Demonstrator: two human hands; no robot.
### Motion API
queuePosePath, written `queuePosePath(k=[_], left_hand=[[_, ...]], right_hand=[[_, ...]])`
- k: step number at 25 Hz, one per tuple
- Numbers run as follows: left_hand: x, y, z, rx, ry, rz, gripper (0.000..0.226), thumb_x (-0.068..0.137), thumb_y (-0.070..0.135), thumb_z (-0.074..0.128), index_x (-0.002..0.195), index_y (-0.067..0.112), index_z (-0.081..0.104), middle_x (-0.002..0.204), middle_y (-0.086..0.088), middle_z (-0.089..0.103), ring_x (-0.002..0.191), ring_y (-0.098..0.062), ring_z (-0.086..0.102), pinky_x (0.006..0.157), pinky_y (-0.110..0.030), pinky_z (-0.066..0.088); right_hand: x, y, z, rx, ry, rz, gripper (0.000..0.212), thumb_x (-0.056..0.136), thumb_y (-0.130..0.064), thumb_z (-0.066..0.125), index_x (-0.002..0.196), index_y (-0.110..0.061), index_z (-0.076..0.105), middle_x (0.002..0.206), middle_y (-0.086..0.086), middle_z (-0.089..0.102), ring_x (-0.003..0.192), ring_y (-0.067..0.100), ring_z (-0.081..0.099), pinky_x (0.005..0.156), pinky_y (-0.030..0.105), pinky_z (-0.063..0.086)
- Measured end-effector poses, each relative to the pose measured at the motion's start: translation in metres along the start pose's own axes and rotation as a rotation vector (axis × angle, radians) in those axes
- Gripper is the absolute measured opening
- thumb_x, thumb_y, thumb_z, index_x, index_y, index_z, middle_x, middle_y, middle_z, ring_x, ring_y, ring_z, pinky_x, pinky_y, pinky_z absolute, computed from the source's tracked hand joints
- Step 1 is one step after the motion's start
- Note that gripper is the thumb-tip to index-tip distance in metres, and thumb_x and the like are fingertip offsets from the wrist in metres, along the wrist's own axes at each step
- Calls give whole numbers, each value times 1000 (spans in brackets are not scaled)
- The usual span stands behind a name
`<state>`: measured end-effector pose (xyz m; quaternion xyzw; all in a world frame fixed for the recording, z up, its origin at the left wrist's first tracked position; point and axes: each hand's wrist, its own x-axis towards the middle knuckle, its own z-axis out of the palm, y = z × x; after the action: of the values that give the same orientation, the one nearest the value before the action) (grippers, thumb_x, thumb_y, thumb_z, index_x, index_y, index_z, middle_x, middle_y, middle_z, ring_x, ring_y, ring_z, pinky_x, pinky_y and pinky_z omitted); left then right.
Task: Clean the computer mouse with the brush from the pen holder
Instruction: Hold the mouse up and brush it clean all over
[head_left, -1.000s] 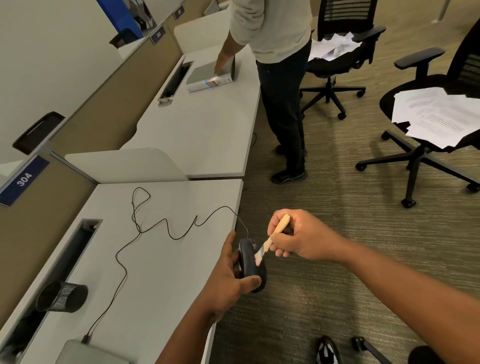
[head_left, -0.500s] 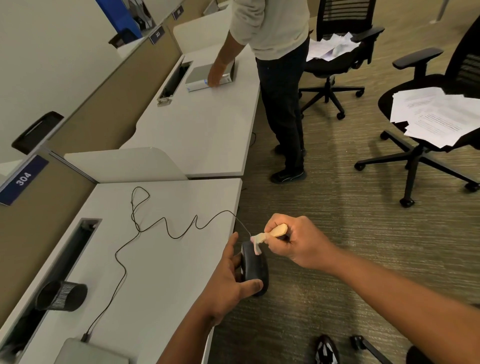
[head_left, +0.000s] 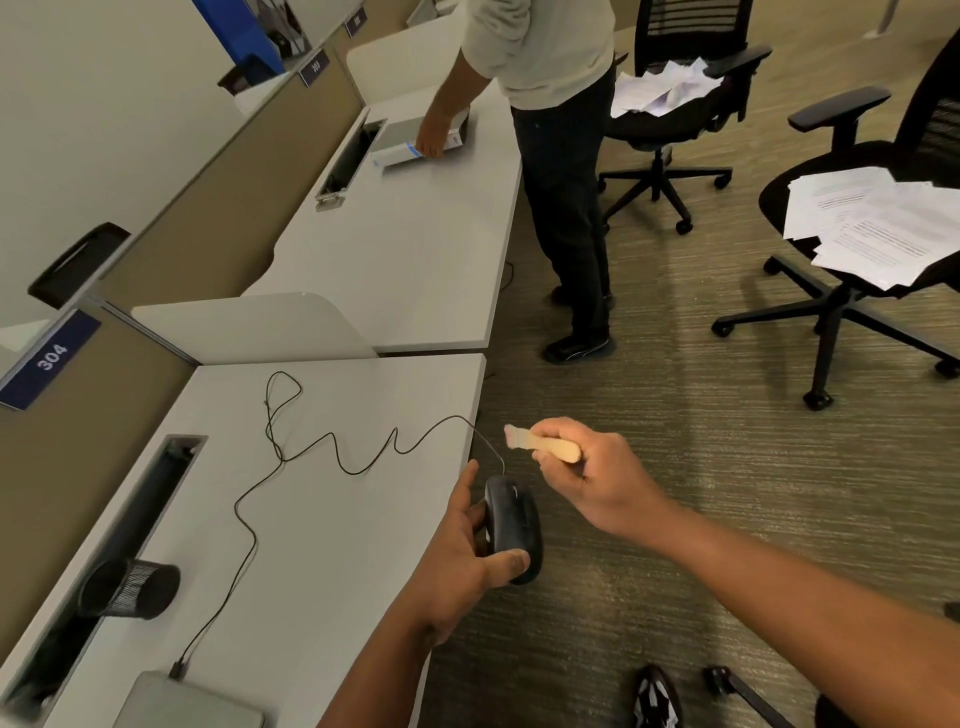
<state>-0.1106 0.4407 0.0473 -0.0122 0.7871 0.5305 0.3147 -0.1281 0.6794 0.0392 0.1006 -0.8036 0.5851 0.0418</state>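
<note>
My left hand (head_left: 457, 561) grips a black wired computer mouse (head_left: 511, 525), held on edge just past the desk's right edge. Its thin black cable (head_left: 291, 457) snakes back across the white desk (head_left: 311, 571) to a grey laptop (head_left: 187, 701). My right hand (head_left: 587, 473) holds a small wooden-handled brush (head_left: 540, 444) with pale bristles pointing left. The bristles are lifted clear, above and slightly right of the mouse's front end. A black mesh pen holder (head_left: 130, 590) lies on its side at the desk's left, by the cable slot.
Another person (head_left: 561, 156) stands at the neighbouring desk with a hand on a box (head_left: 410, 145). Two black office chairs (head_left: 841, 260) (head_left: 675, 104) carry loose papers on the carpet to the right. Partition walls run along the left.
My right hand has lifted the brush up off the mouse and turned its bristles to the left. The left hand still holds the mouse in about the same place.
</note>
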Motion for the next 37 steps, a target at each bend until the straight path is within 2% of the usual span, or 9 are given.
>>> queuePosePath(k=[2, 4, 6, 11, 19, 23, 26, 31, 37], left_hand=[[0, -1, -2, -29, -2, 5, 121, 68, 39, 96, 150, 76, 15, 173, 6, 28, 149, -25, 47, 113, -49, 52], [-1, -2, -3, -46, -13, 15, 122, 70, 37, 94, 155, 70, 13, 172, 6, 29, 137, -16, 55, 97, -30, 61], [-2, -1, -3, -55, -27, 20, 123, 70, 37, 92, 158, 65, 11, 171, 3, 31, 130, -13, 57, 87, -24, 62], [0, 2, -1, -94, -39, 28, 118, 66, 36, 90, 158, 60, 20, 164, 6, 37, 133, -21, 55, 86, -28, 62], [6, -10, -3, -162, -39, 0, 114, 72, 27, 95, 144, 80, 25, 147, 27, 46, 129, -15, 60, 86, -31, 63], [6, -13, -5, -165, -60, -11, 116, 67, 34, 100, 142, 82, 26, 159, 16, 42, 137, -22, 56, 92, -38, 63], [5, -12, -6, -151, -64, -7, 119, 63, 41, 101, 144, 81, 23, 167, 9, 38, 142, -25, 53, 105, -52, 58], [1, -10, -5, -144, -70, -24, 119, 68, 37, 97, 151, 73, 20, 169, 6, 35, 142, -28, 52, 100, -47, 61], [1, -10, -4, -156, -73, -47, 120, 72, 28, 92, 155, 69, 16, 170, 4, 34, 142, -29, 52, 100, -48, 61]], right_hand=[[4, -5, -7, 207, 61, 165, 18, 98, -21, 69, 108, -36, 70, 83, 8, 75, 69, 20, 70, 59, 35, 55], [8, -9, -16, 361, 26, 301, 14, 93, -17, 72, 100, -30, 72, 83, 7, 78, 72, 21, 72, 61, 31, 58], [12, -12, -23, 426, -58, 379, 5, 90, -21, 70, 95, -19, 71, 75, 4, 76, 64, 15, 67, 56, 24, 53], [11, -17, -23, 449, -183, 429, 9, 86, -21, 61, 87, -14, 68, 70, 8, 75, 58, 14, 66, 50, 22, 50], [5, -5, -14, 490, -69, 387, 5, 93, -7, 63, 97, -6, 66, 79, 16, 77, 67, 20, 71, 59, 25, 57], [3, -3, -8, 452, -13, 341, 7, 92, -10, 65, 91, -16, 69, 79, 17, 77, 67, 18, 72, 60, 25, 58], [-1, -4, -5, 364, 10, 269, 9, 90, -19, 68, 87, -28, 69, 80, 12, 77, 71, 21, 74, 64, 30, 61], [-6, 1, 5, 222, 35, 165, 13, 95, -17, 70, 90, -29, 67, 79, 20, 70, 75, 45, 67, 64, 54, 55], [-12, 5, 14, 110, 56, 70, 5, 98, -19, 68, 95, -22, 66, 68, 3, 64, 57, 3, 49, 53, 27, 39]])
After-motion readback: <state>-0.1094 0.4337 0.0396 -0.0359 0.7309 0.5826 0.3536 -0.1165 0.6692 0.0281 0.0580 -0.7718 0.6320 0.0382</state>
